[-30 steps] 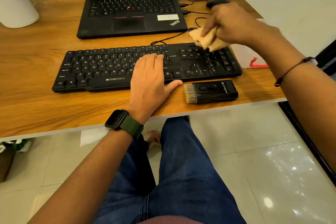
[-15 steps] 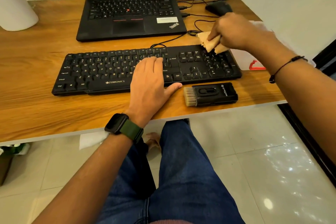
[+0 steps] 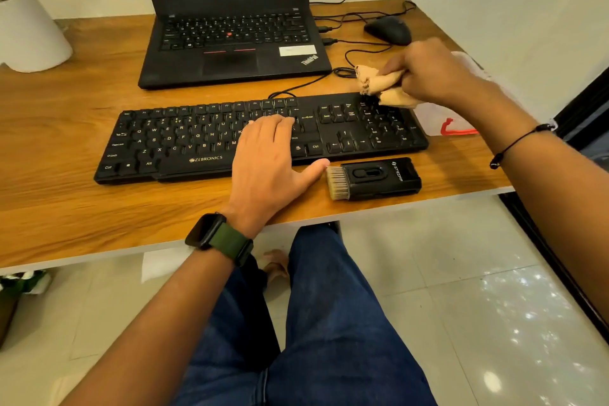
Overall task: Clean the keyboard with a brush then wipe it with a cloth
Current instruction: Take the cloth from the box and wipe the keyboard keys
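A black keyboard lies across the wooden desk. My left hand rests flat on its middle right keys, fingers straight, thumb spread toward the front edge. My right hand grips a crumpled tan cloth at the keyboard's back right corner, the cloth touching the number pad's top keys. A black brush with pale bristles pointing left lies on the desk just in front of the keyboard's right part, close to my left thumb.
An open black laptop stands behind the keyboard. A black mouse and cables lie at the back right. A white pot sits back left. A white bag with red handle lies right of the keyboard, near the desk's edge.
My right hand with the cloth has shifted slightly back along the keyboard's right end, toward its back right corner. My left hand has stayed put on the keys.
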A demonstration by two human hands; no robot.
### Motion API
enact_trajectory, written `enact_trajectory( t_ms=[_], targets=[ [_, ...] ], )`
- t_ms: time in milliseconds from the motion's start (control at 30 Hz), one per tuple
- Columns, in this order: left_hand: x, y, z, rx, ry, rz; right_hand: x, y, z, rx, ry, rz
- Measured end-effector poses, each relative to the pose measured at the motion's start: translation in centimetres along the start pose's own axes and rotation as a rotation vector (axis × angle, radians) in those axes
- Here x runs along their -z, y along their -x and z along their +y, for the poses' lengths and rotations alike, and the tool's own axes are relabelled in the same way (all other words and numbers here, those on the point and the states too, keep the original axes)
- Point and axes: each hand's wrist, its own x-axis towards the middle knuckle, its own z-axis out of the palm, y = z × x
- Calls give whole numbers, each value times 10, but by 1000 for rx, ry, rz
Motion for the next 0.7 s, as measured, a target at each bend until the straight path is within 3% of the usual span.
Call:
enact_trajectory(
  t_ms=[67,200,367,533,633,700],
  targets=[
    [3,1,2,20,79,21,4,-1,1,-54,-104,62],
    [7,1,2,74,173,7,13,5,-9,-176,-561,67],
    [8,1,1,83,213,-9,17,11,-24,-272,-953,-112],
    [8,-3,-1,99,273,13,5,12,-33,-292,-1084,-279],
    [19,-6,2,148,424,38,1,12,-39,-236,-1195,-339],
    [32,-12,2,253,650,-1,2,13,-47,-136,-1303,-422]
  ],
)
